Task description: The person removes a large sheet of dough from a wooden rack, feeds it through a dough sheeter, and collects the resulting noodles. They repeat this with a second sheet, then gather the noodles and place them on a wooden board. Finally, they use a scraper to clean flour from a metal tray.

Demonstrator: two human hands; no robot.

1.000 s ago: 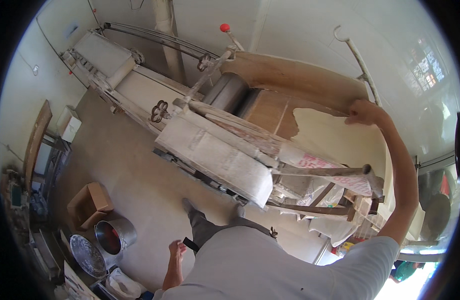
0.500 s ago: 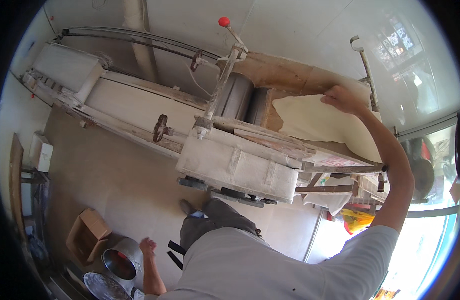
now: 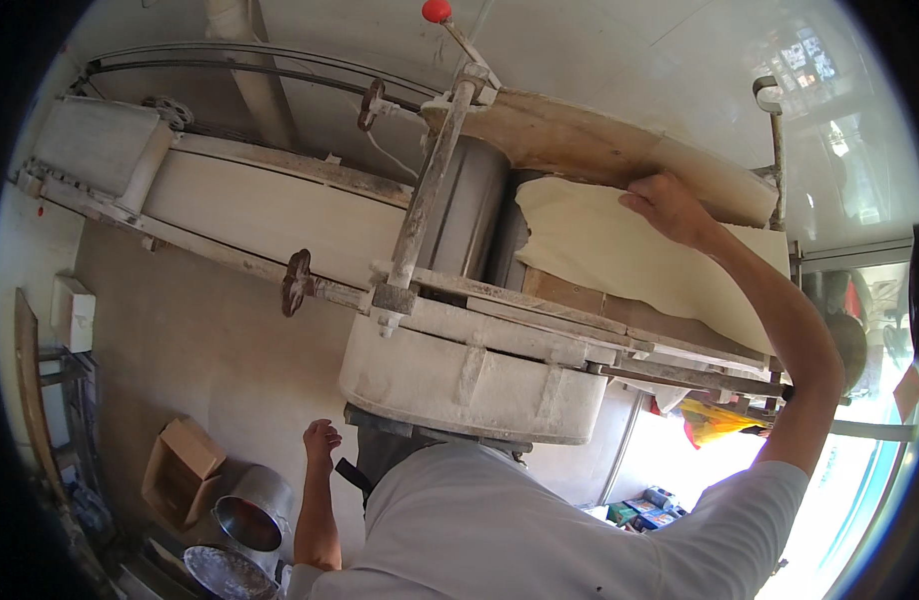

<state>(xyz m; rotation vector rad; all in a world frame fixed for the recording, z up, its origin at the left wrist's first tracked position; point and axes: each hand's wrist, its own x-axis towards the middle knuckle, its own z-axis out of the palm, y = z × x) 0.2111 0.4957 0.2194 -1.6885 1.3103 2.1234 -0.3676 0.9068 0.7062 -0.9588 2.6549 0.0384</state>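
A wide, pale sheet of dough [image 3: 600,245] lies on the wooden feed board [image 3: 560,290] of a flour-dusted rolling machine. Its ragged left edge reaches the steel rollers [image 3: 464,210]. My right hand [image 3: 670,210] is closed on the dough's far edge, close to the brown back guard [image 3: 600,145]; the fingertips are partly hidden. Low at my left side hangs my left hand [image 3: 322,440], its fingers curled in, with nothing seen in them and touching nothing.
Left of the rollers runs a long pale conveyor [image 3: 280,200]. A dark handwheel [image 3: 297,282] and a red-knobbed lever [image 3: 437,11] stick out. The white machine housing [image 3: 470,385] stands against my front. An open cardboard box [image 3: 180,470] and a metal pot [image 3: 258,505] stand at lower left.
My right hand and the dough have shifted left along the board, bringing the dough's edge to the rollers. I am closer to the machine. My left hand has risen slightly.
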